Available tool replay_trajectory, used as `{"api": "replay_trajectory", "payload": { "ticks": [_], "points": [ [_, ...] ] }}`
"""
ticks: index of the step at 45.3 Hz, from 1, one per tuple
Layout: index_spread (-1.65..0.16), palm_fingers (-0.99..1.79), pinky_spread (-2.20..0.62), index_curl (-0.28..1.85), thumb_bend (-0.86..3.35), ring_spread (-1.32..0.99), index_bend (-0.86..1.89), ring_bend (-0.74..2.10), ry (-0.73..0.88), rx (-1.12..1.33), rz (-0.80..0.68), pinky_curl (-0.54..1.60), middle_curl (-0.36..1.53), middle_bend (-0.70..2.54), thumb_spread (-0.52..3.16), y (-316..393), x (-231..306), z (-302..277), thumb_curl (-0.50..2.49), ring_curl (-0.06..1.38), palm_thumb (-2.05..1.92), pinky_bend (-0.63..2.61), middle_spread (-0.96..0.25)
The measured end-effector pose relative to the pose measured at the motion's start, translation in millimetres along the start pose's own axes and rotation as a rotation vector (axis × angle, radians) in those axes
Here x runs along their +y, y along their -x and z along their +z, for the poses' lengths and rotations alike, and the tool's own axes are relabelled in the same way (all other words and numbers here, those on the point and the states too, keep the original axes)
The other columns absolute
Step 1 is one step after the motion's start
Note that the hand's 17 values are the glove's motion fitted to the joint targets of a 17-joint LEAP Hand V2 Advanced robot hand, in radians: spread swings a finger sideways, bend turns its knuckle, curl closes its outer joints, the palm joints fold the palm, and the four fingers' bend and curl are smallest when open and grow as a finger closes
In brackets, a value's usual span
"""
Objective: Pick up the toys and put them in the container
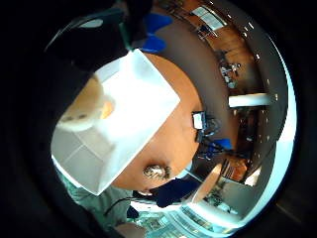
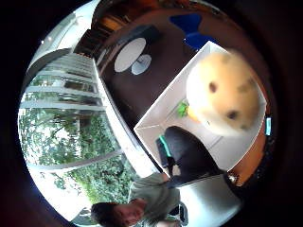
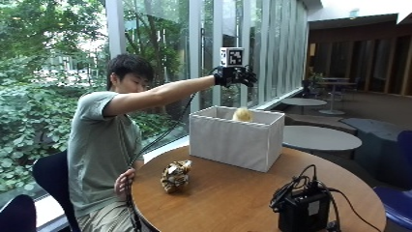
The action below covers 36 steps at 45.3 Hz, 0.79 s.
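Observation:
My gloved right hand [image 3: 235, 76] is raised high above the white fabric container [image 3: 235, 137] at the back of the round wooden table [image 3: 238, 198]. Its fingers are spread and hold nothing. A cream-yellow spotted plush toy [image 3: 242, 114] is in the air just under the hand, at the container's rim. Both palm views show this toy [image 1: 86, 106] [image 2: 222, 94] over the container's white inside [image 1: 138, 99] [image 2: 227, 146]. A small orange and green toy [image 2: 184, 109] lies inside the container. A striped tiger toy [image 3: 176, 175] [image 1: 157, 171] lies on the table near the person.
A black device with cables [image 3: 302, 208] stands at the table's front right. The person's bare left hand [image 3: 124, 182] hangs at the table's edge. Other round tables [image 3: 320, 138] and a glass wall stand behind the container. Blue chairs [image 3: 392, 203] surround the table.

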<state>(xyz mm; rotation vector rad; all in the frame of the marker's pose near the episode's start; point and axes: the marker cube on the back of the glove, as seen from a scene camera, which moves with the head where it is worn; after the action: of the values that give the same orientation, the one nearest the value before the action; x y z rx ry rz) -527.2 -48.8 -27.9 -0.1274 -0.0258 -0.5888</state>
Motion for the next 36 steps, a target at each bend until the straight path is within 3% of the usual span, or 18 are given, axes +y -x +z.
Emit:
{"api": "replay_trajectory", "payload": {
  "ticks": [8,13,21,25,30,36],
  "points": [
    [-0.24,-0.36,-0.04,0.53,-0.05,-0.11,0.0,0.67,0.008,0.077,0.054,0.42,0.66,0.14,1.11,-30,29,-28,0.67,0.41,0.1,1.29,-0.09],
    [-0.22,-0.32,-0.01,0.44,-0.03,-0.07,0.01,0.62,0.047,0.029,0.15,0.4,0.6,0.13,1.16,-55,62,-51,0.61,0.39,0.07,1.24,-0.04],
    [-0.19,-0.28,0.02,0.34,-0.02,-0.04,0.03,0.57,0.089,-0.036,0.147,0.38,0.53,0.14,1.2,-104,137,-62,0.53,0.36,0.04,1.21,0.0],
    [-0.19,-0.26,0.02,0.3,-0.02,-0.03,0.03,0.56,0.084,-0.004,0.236,0.37,0.5,0.15,1.21,-125,172,-52,0.5,0.36,0.03,1.18,0.0],
    [-0.19,-0.18,0.03,0.26,-0.02,-0.03,0.05,0.56,0.09,-0.037,0.226,0.36,0.48,0.18,1.22,-169,226,-6,0.47,0.35,0.02,1.15,-0.02],
    [-0.2,-0.16,0.03,0.23,-0.02,-0.03,0.07,0.56,0.246,0.142,-0.171,0.34,0.47,0.18,1.22,-290,310,109,0.44,0.35,0.01,1.13,-0.03]
  ]
}}
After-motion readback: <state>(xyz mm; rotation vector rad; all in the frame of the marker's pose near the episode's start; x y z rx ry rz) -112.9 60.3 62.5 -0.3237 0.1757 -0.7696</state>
